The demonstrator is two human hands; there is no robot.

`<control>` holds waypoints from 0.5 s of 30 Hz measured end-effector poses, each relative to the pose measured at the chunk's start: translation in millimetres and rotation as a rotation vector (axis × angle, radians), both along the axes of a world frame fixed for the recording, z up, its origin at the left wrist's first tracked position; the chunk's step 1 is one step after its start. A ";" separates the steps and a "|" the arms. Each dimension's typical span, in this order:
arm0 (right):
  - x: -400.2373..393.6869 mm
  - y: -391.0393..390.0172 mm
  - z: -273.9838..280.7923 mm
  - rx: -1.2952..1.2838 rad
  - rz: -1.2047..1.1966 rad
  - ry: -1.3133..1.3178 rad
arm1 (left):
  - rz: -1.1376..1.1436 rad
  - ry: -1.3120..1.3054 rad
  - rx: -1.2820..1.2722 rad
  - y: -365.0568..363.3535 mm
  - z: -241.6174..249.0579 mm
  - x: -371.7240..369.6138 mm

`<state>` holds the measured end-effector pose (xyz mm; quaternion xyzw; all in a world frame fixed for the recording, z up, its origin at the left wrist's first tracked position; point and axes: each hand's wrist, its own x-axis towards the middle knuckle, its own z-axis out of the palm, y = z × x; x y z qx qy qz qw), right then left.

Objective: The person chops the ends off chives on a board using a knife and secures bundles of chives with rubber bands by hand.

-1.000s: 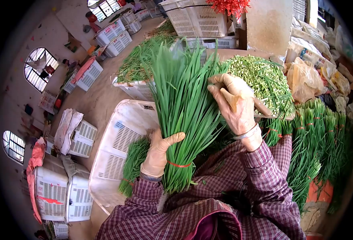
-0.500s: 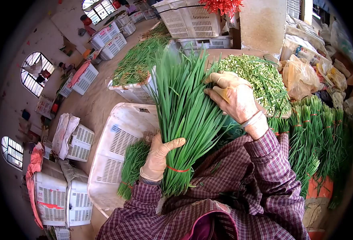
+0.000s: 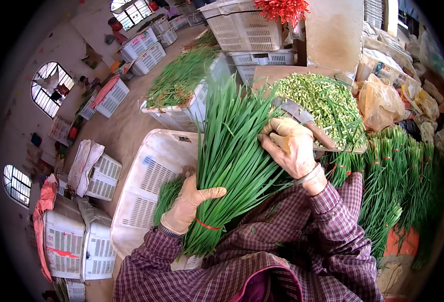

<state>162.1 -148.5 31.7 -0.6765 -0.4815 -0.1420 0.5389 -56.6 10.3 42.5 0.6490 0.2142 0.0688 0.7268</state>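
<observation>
A large bunch of long green leaves (image 3: 237, 146), bound low down with a red band, lies slanted in front of me. My gloved left hand (image 3: 189, 201) is wrapped round its lower part, thumb across the leaves just above the band. At the bunch's right edge is my gloved right hand (image 3: 288, 146), fingers curled and pinched at the leaves; what lies between the fingertips is too small to make out. Beyond that hand, a knife (image 3: 307, 121) with a curved blade and wooden handle rests on a board (image 3: 269, 74) beside chopped green-white pieces (image 3: 315, 100).
A white crate (image 3: 146, 176) holding another bunch stands at my left. Behind it is a crate (image 3: 176, 117) heaped with greens. Banded bunches (image 3: 395, 171) lie at the right, below plastic bags (image 3: 379, 100). Red ties (image 3: 281, 10) hang at the top. More crates (image 3: 63, 241) stand far left.
The bunch's banded lower end has moved left and slightly down with my left hand. My right hand has shifted down, and the knife behind it now shows.
</observation>
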 end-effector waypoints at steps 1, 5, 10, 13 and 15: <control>-0.2 0.3 -8.6 0.017 0.006 -0.020 | 0.029 0.019 -0.032 -5.6 -0.1 -3.3; 19.7 -17.1 -15.8 0.008 -0.148 0.328 | 0.059 0.052 -0.024 -20.6 -12.5 -15.0; 2.2 -34.3 21.8 -0.121 -0.294 0.072 | 0.082 0.049 -0.010 -28.5 -33.0 -16.0; -18.1 -21.0 27.1 -0.084 -0.076 -0.243 | 0.088 -0.018 0.029 -31.3 -44.4 -11.3; -27.1 -9.5 19.7 -0.100 -0.014 -0.302 | 0.084 -0.015 0.016 -35.1 -44.2 -8.9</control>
